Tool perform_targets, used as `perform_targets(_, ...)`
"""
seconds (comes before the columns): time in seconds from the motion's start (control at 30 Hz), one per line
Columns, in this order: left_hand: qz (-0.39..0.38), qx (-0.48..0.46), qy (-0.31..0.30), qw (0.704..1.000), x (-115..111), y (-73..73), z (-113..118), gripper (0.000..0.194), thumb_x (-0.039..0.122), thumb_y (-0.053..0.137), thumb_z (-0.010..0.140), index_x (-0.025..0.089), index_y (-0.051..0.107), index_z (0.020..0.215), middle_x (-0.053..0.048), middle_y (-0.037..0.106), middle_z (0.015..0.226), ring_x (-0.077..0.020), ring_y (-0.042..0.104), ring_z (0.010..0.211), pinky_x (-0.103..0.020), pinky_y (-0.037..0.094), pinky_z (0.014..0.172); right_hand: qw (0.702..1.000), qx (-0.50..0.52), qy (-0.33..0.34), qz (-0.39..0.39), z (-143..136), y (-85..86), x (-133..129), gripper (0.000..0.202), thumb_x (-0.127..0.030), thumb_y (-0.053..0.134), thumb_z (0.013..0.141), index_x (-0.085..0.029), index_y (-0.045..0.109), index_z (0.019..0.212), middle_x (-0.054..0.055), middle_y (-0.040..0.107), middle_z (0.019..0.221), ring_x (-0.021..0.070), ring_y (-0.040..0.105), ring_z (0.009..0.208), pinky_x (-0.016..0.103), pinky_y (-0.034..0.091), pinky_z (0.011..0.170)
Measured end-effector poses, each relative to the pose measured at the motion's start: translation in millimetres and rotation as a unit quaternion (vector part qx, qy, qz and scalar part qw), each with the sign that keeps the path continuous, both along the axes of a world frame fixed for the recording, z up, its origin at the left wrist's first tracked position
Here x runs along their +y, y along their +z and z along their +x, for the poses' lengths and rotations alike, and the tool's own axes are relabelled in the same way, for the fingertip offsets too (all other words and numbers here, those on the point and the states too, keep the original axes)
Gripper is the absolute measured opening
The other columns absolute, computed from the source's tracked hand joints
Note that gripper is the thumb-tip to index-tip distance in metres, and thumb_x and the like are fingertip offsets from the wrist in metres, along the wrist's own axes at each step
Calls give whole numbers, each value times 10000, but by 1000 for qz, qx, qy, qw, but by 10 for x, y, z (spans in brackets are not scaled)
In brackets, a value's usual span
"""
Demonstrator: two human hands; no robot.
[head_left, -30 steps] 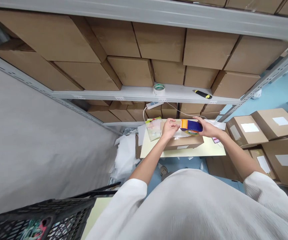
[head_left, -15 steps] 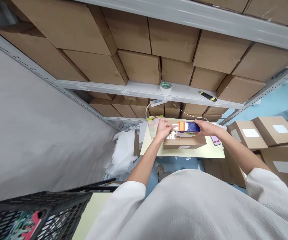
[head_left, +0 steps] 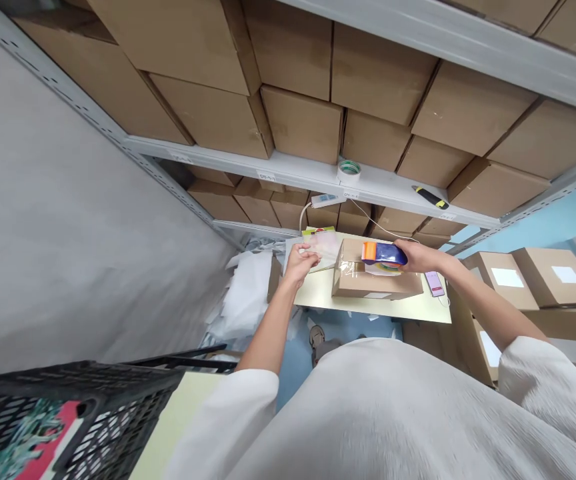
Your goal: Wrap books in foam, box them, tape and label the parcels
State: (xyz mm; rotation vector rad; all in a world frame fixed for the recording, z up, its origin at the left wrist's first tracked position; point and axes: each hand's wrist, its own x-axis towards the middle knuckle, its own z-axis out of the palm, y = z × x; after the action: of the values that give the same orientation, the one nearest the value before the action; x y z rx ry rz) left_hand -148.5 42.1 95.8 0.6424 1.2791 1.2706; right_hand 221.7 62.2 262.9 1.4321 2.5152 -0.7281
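Observation:
My right hand (head_left: pixel 413 256) is wrapped round the back of a blue tape dispenser (head_left: pixel 392 253) with an orange front. The dispenser rests against the top of a closed cardboard box (head_left: pixel 378 287) on the pale yellow table (head_left: pixel 318 293). Clear tape glints on the box's left end. To the left of the box, apart from it, my left hand (head_left: pixel 300 263) is held over the table edge with its fingers pinched. Whatever lies between those fingertips is too small to make out. Behind that hand lies a clear plastic bag (head_left: pixel 324 241).
A phone (head_left: pixel 435 285) lies right of the box. Above, the shelf (head_left: pixel 293 167) holds cartons, a tape roll (head_left: pixel 349 172) and a yellow-black utility knife (head_left: pixel 431 197). Labelled cartons (head_left: pixel 508 277) are stacked at right. A black crate (head_left: pixel 83 413) stands at lower left.
My left hand has moved left, away from the dispenser and off the box's left end. The right hand still grips the dispenser on the box. The view has shifted slightly.

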Motion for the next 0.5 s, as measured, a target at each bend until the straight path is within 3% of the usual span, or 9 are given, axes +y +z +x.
perform_targets(0.23,-14,-4,0,1000,-111,-250,150,549,241,832,614,260,488,1041,63,718,705,-152,690,668,-256,486,674,1000,-1,-10,3,-53,-1,25,387,-478,790,837,-259,608,1100,82,752,1064,254,667,870,334,501,733)
perform_targets(0.5,-31,13,-23,999,-154,-485,366,400,294,810,674,249,563,986,25,707,724,-190,698,728,-289,466,693,1000,-17,-13,9,4,-23,15,450,-362,804,813,-260,616,1209,109,761,1181,289,718,971,364,556,805)
